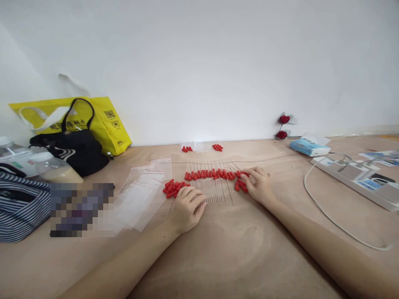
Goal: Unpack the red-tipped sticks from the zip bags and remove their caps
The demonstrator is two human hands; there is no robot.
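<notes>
Thin clear sticks [215,195] lie side by side on the table, crossed by a row of small red bulb-shaped pieces [208,174]. At the row's right end, my right hand [259,182] has its fingers closed on a red piece [239,174]. Below those fingertips are a few loose red pieces [241,187]. My left hand [188,207] rests palm down at the lower left of the sticks, fingers loosely bent and slightly apart. Just beyond its knuckles lies a heap of red pieces [172,189], partly covered by the hand.
Clear zip bags [140,199] lie at left. Further back, a small bag [199,146] has red pieces at both ends. A yellow bag [116,128], black bag [79,153] and bottle [56,168] stand left. At right are a tissue pack [308,146], power strip [358,182] and cable [330,218].
</notes>
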